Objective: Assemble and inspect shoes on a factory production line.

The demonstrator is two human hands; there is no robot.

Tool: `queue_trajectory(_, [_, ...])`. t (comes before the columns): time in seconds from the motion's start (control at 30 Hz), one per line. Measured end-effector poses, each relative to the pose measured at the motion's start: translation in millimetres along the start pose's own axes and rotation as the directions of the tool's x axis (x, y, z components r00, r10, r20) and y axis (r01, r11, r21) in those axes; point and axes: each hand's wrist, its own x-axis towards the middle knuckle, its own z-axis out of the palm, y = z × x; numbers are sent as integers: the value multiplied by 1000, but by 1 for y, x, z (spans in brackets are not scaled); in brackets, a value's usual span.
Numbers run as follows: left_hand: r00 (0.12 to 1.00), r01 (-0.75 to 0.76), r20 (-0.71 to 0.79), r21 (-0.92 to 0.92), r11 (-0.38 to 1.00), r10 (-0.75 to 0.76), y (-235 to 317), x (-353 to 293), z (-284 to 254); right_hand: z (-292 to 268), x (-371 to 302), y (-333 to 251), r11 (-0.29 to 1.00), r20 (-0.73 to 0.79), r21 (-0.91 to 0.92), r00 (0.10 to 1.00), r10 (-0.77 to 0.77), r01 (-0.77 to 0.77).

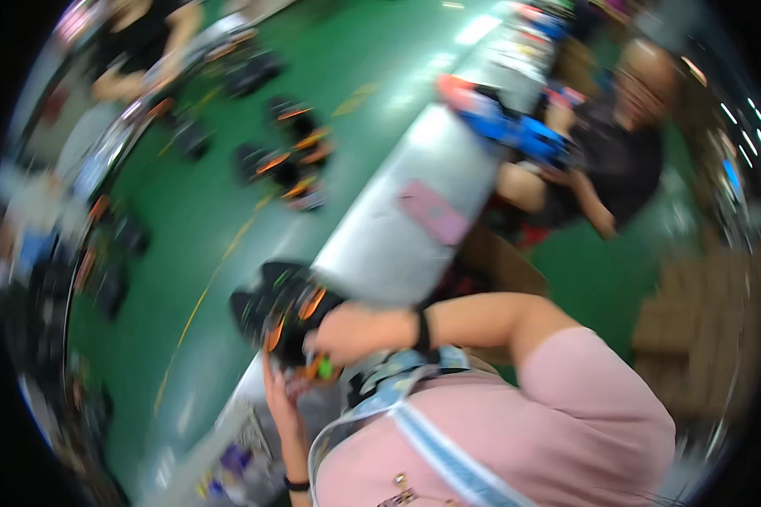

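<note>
A bulky black shoe-like thing with orange strips (pixel 287 308) is at the near end of the long metal-topped bench, blurred by motion. My right hand (pixel 347 334) reaches across from the right, its fingers curled against the near side of this black thing. Just below the fingers is a small patch of bright green and orange (pixel 323 367). My left hand (pixel 284 401) comes up from below, fingers stretched out along its lower edge. The exact contact of both hands is smeared.
The silver bench (pixel 389 228) runs away to the upper right, with a pink flat piece (pixel 433 211) on it. A seated co-worker (pixel 626 144) handles a blue thing (pixel 533 139). Similar black-and-orange things (pixel 292 156) stand on the green floor. Brown cartons (pixel 693 329) are at right.
</note>
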Motion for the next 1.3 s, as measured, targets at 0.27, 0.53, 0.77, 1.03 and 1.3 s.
queue_trajectory(0.27, [933, -355, -131, -180, 917, 336, 30, 62, 32, -140, 17, 10, 206, -372, 919, 913, 169, 337])
queue_trajectory(0.53, [995, -3, -98, -178, 984, -15, -40, 90, 49, -199, 181, 29, -291, -341, 853, 884, 320, 434])
queue_trajectory(0.77, [974, 13, -221, -192, 981, -56, -51, 105, 23, -225, 294, 59, -498, -305, 652, 799, 518, 572])
queue_trajectory(1.03, [959, 16, -262, -315, 949, -103, -62, 117, 1, -324, 388, 20, -36, -405, 864, 737, 541, 502])
queue_trajectory(1.3, [957, -5, -282, -266, 964, -73, -55, 134, -2, -288, 366, 95, 139, -505, 863, 807, 306, 487])
